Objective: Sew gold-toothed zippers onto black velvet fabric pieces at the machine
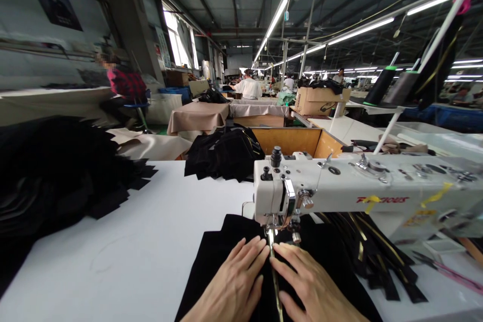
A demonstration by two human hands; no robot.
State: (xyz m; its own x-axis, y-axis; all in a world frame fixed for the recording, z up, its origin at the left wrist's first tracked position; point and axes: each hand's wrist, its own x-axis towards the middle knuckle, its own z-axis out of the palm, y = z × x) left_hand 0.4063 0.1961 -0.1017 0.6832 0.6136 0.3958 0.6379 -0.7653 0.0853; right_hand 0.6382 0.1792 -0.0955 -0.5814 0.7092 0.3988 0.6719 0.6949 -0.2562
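A white sewing machine (324, 186) stands over a piece of black fabric (211, 256) that lies on the white table. Down the middle of the fabric runs a zipper (276, 287) with gold teeth, its far end under the lit presser foot. My left hand (237, 276) lies flat on the fabric, just left of the zipper, fingers stretched forward. On the other side, my right hand (309, 279) also rests flat with fingers extended, the fingertips at the zipper's edge close to the foot. Both palms face down.
Black cut pieces (56, 171) are heaped at the left, with another black pile (226, 153) behind the machine head. Black zippers (377, 251) and pink-handled scissors (453, 269) lie at the right. Thread cones (381, 85) stand above. A seated person (126, 83) is far left.
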